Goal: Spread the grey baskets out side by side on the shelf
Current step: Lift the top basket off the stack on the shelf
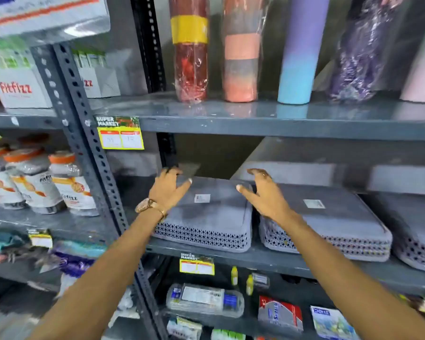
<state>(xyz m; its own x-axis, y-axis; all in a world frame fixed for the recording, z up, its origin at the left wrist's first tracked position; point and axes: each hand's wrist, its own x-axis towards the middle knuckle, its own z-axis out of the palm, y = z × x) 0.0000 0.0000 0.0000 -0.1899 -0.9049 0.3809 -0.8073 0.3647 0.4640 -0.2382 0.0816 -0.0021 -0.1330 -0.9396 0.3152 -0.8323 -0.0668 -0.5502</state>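
Grey plastic, the leftmost basket (206,214) lies upside down at the shelf (255,262) edge, just left of the basket stack (329,224). Left hand (168,190) and right hand (263,192) hover over its far corners, fingers spread, gripping nothing. Best practice is probably to square it against the stack. Inverted, no basket shows contents.
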